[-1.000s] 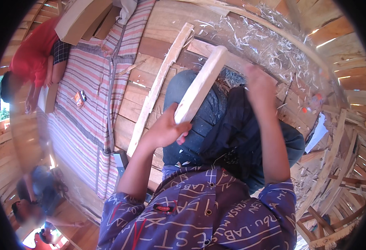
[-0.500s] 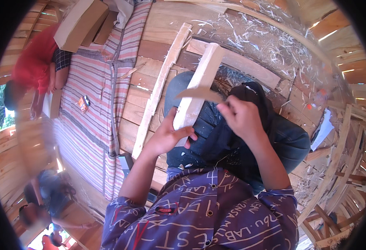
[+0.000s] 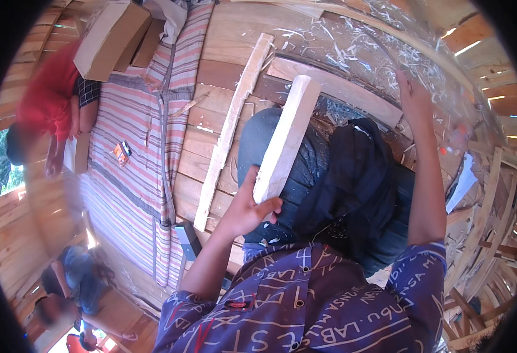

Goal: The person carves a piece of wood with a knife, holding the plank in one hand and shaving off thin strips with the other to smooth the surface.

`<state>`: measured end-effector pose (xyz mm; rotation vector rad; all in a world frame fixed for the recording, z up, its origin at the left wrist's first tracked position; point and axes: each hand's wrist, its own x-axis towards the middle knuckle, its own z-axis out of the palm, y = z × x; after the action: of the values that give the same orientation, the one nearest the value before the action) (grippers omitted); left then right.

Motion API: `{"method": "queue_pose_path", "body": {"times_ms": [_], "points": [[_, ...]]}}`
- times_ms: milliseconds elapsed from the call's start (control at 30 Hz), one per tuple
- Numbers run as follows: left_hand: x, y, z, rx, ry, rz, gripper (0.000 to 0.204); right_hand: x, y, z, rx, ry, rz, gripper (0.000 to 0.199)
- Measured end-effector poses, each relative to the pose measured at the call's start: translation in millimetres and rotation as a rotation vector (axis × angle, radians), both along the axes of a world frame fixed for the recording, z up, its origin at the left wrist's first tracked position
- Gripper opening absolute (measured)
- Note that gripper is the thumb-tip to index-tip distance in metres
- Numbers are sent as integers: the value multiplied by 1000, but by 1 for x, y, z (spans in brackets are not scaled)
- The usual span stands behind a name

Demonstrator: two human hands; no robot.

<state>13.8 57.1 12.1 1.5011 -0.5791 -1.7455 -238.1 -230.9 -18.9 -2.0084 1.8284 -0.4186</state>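
Observation:
A pale, squared length of wood (image 3: 289,129) slants up and away over my bent knee. My left hand (image 3: 248,206) is closed round its near end, thumb across the face toward me. My right hand (image 3: 416,101) is raised out to the far right, closed on a knife. The knife's thin curved blade (image 3: 383,47) points up and left over the shavings, apart from the wood; its handle is hidden in my fist. A dark cloth (image 3: 352,176) lies across my lap.
A long rough strip of wood (image 3: 235,132) and a flat board (image 3: 341,88) lie on the plank floor. Shavings (image 3: 352,50) cover the far right. At left are a striped mat (image 3: 129,117), a cardboard box (image 3: 108,44) and a person in red (image 3: 49,88); another person (image 3: 82,276) sits lower left.
My right hand has swung the knife off the wood, up and away to the right. My left hand still grips the wood, shifted slightly.

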Motion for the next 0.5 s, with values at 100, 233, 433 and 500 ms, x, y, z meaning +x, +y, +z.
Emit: {"method": "queue_pose_path", "body": {"times_ms": [100, 233, 433, 500], "points": [[-4, -7, 6, -42, 49, 40, 37, 28, 78, 46, 53, -168, 203, 59], [-13, -2, -2, 4, -66, 93, 54, 62, 139, 45, 41, -217, 611, 56], [-10, -13, 5, 47, -156, -25, 51, 67, 116, 1, -102, -39, 756, 59], [-11, -9, 5, 32, -278, -75, 50, 67, 89, 1, -63, 26, 537, 62]]}}
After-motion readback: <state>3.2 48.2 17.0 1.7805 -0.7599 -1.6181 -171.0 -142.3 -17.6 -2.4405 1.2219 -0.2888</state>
